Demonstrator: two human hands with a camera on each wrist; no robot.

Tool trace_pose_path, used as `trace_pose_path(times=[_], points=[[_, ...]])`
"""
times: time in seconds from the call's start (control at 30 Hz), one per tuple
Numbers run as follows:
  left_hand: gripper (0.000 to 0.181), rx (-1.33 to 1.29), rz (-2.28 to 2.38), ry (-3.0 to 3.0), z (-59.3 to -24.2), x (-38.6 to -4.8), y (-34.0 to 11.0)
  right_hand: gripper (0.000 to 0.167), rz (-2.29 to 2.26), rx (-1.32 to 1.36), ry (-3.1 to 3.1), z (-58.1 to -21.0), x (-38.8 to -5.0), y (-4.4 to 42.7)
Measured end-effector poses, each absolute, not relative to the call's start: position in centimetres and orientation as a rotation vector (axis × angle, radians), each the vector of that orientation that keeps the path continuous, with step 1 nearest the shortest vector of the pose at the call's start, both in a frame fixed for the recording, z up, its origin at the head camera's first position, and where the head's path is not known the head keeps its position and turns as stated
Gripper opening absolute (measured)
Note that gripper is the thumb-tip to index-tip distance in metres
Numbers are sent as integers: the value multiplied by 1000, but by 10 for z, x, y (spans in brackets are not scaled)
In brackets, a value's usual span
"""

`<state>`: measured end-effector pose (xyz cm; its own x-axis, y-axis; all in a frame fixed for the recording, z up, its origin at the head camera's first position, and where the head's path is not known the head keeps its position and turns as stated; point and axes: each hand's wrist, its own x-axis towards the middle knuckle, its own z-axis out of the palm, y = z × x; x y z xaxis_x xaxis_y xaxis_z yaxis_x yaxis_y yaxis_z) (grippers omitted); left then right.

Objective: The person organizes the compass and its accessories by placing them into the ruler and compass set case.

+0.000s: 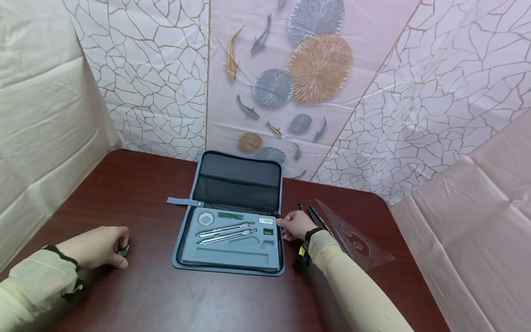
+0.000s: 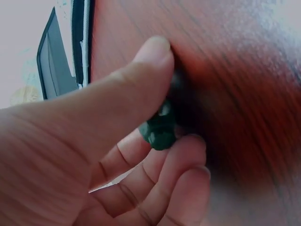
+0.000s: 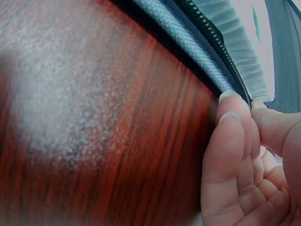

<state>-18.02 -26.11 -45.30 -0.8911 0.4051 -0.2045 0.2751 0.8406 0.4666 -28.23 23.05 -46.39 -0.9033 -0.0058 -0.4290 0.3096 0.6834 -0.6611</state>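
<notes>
Right hand [image 1: 297, 225] pinches the open case [image 1: 227, 269], at centre, by its right edge; left hand [image 1: 99, 246], at left, pinches a small green piece [image 2: 160, 134]. Advisable: hold that edge level, keeping the compasses [image 1: 224, 228] seated.

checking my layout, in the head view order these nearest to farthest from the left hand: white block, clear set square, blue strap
1. Blue strap: left of the case
2. White block: inside, upper right
3. Clear set square: right of the case

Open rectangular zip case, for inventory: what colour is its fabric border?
The fabric border is light greyish blue, clearest from right wrist.
</notes>
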Motion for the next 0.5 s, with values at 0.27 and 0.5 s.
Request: trace_pose_path(times=[0.27, 0.5], points=[[34, 569, 574, 2750, -454, -182, -261, 30, -1083, 237, 2496, -464, -281, 230], [29, 591, 549, 2792, -453, -185, -258, 30, -1078, 229, 2497, -463, -281, 230]])
